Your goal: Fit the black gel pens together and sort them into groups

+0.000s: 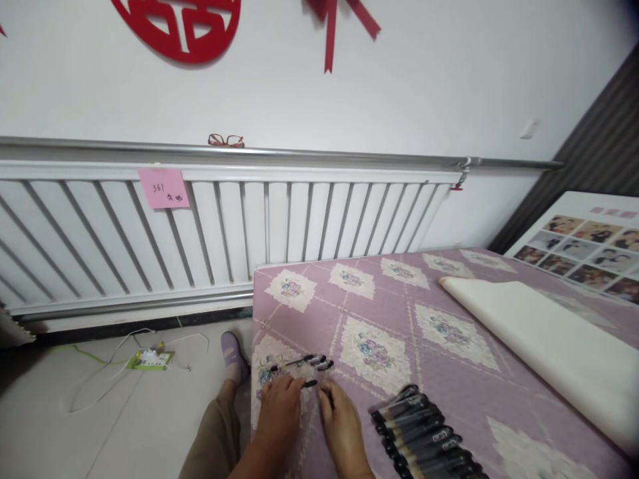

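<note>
My left hand [280, 407] is closed over the patterned mattress near its left edge, with fingers curled round a pen. The pen's black end [310, 383] sticks out toward my right hand; the rest is hidden under the fingers. My right hand [343, 420] is beside it, thumb and fingers pressed together; whatever they hold is too small to make out. Just beyond both hands lie a few loose black-capped pens [319, 362]. Right of my right hand, many similar pens with clear barrels and black ends lie in a row-like pile [424, 436].
The pink floral mattress [309, 319] meets a white radiator [299, 219] bearing a pink note [164, 189]. Glasses [226, 140] rest on the pipe. A cream folded sheet [544, 346] and a photo board [579, 246] lie right. A power strip [151, 360] is on the floor.
</note>
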`<act>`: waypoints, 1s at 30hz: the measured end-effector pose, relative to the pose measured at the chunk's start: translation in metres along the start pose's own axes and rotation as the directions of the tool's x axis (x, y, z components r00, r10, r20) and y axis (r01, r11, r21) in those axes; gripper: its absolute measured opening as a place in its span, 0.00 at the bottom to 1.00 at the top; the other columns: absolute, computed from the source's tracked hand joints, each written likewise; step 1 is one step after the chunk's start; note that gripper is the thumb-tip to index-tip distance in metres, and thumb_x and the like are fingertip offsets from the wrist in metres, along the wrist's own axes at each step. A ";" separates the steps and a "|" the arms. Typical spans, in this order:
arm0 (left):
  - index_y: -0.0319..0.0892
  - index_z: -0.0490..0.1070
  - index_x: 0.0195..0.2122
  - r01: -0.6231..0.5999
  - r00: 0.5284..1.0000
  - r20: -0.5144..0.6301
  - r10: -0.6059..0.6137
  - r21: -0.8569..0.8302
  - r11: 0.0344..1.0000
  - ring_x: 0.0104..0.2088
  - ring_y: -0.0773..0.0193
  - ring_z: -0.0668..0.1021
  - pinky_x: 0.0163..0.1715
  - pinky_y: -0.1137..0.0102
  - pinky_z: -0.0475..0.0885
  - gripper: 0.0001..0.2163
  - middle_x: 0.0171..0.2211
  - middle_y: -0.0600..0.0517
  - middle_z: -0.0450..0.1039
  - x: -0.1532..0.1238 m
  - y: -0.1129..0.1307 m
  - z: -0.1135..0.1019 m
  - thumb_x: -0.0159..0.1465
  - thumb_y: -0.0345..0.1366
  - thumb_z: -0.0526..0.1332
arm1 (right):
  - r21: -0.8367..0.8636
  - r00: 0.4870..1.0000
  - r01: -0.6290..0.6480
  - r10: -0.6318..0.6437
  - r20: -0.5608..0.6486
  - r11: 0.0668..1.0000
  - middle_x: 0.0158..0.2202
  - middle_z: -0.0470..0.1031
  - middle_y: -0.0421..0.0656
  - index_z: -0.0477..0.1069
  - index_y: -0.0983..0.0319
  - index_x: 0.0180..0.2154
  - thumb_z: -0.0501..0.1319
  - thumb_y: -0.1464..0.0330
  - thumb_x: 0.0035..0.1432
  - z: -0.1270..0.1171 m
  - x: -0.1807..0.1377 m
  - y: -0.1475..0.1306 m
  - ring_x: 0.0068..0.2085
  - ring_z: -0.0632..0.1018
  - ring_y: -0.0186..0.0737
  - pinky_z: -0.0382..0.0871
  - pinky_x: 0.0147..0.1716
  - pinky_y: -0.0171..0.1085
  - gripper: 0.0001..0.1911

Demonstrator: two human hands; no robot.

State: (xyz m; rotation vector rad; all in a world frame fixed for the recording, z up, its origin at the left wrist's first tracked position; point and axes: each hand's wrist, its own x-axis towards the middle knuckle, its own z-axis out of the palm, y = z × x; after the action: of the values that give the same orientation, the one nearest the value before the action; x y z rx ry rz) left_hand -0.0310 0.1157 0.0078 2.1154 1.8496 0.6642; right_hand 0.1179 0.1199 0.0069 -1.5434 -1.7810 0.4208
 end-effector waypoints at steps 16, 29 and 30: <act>0.53 0.73 0.43 -0.073 0.996 0.044 0.076 -0.075 0.995 0.44 0.58 0.71 0.47 0.61 0.57 0.08 0.39 0.52 0.72 -0.003 0.001 -0.009 0.64 0.38 0.57 | 0.251 0.982 -0.088 0.126 -0.138 0.964 0.38 0.78 0.48 0.75 0.61 0.36 0.54 0.57 0.56 -0.010 -0.010 0.003 0.42 0.77 0.45 0.71 0.45 0.43 0.17; 0.55 0.65 0.54 -0.188 0.976 0.102 0.194 -0.068 0.980 0.44 0.59 0.72 0.49 0.60 0.58 0.15 0.42 0.52 0.72 -0.006 0.001 -0.012 0.67 0.35 0.51 | 0.371 0.963 -0.174 0.237 -0.130 0.912 0.37 0.80 0.47 0.76 0.62 0.37 0.59 0.58 0.52 -0.011 -0.021 -0.002 0.39 0.79 0.44 0.72 0.43 0.40 0.16; 0.55 0.64 0.55 -0.204 0.971 0.115 0.211 -0.065 0.977 0.44 0.59 0.72 0.48 0.61 0.59 0.16 0.42 0.52 0.72 -0.006 0.001 -0.013 0.68 0.35 0.50 | 0.375 0.962 -0.177 0.240 -0.129 0.910 0.37 0.80 0.47 0.76 0.63 0.37 0.59 0.58 0.52 -0.011 -0.021 -0.002 0.39 0.79 0.45 0.72 0.43 0.40 0.17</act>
State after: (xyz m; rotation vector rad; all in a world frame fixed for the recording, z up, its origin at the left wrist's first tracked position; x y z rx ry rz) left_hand -0.0369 0.1083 0.0181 2.2808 1.5459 0.6064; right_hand 0.1245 0.0974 0.0086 -1.4598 -1.3215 0.6594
